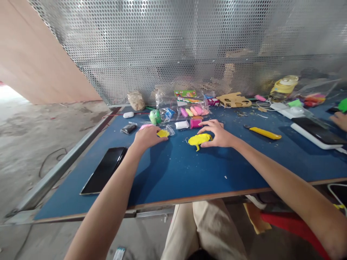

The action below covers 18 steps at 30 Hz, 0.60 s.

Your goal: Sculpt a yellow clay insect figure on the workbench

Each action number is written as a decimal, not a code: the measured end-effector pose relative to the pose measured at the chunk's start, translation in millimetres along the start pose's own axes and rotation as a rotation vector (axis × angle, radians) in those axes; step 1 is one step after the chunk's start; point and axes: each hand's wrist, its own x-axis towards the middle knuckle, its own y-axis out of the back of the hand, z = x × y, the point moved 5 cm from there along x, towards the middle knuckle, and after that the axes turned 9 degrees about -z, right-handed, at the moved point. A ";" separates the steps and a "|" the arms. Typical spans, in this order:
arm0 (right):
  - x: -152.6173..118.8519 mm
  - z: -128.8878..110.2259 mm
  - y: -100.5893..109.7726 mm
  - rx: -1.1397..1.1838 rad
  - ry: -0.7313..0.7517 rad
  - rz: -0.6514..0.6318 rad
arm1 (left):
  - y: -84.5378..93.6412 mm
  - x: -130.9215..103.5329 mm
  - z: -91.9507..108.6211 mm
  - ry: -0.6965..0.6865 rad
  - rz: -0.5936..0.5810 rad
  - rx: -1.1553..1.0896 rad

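My left hand (148, 138) rests low over the blue table, its thumb and fingers closed around a piece of yellow modelling clay (163, 133) in a clear wrapper. In my right hand (219, 134), between thumb and fingertips, is a lumpy yellow clay figure (199, 139) with a short leg-like piece hanging down. A thin wire loop sticks out at the figure's left end. Just beyond the hands lie a white clay packet (181, 125) and a dark pink clay packet (195, 124). Pink clay (146, 126) shows partly behind my left hand.
A black tablet (104, 170) lies at the left, a black packet (128, 128) beyond it. To the right are a yellow utility knife (264, 133) and a phone (320, 130). Behind stand a clear bag of clay (193, 111) and perforated metal mesh (173, 47). Another person's hand (340, 120) is far right.
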 end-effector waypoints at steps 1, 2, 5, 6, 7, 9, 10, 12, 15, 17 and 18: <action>-0.6 0.7 1.9 0.011 0.007 0.007 | 1.0 -0.3 0.1 0.005 0.003 0.009; -1.2 1.6 4.3 0.029 0.018 0.024 | 2.2 -0.7 0.1 0.011 0.006 0.011; -2.1 4.2 14.8 0.111 0.075 0.132 | 8.1 -2.3 -1.1 0.062 0.037 -0.043; -2.3 5.0 18.4 0.137 0.095 0.177 | 10.5 -3.0 -1.1 0.081 0.054 -0.081; -2.2 5.7 21.5 0.156 0.111 0.218 | 13.0 -3.8 -0.5 0.095 0.075 -0.125; -1.8 6.6 25.8 0.175 0.125 0.284 | 18.3 -5.6 3.9 0.089 0.135 -0.237; -1.6 6.5 27.0 0.175 0.129 0.310 | 20.9 -6.7 7.6 0.068 0.171 -0.308; -1.7 4.3 28.5 0.162 0.142 0.365 | 25.5 -9.3 17.7 -0.001 0.244 -0.473; -4.4 -4.9 30.3 0.120 0.175 0.463 | 29.9 -14.4 35.7 -0.094 0.315 -0.680; -6.9 -14.8 31.2 0.087 0.185 0.520 | 30.8 -18.1 47.8 -0.130 0.330 -0.735; -8.0 -20.5 31.4 0.073 0.184 0.541 | 30.8 -20.0 53.5 -0.145 0.335 -0.743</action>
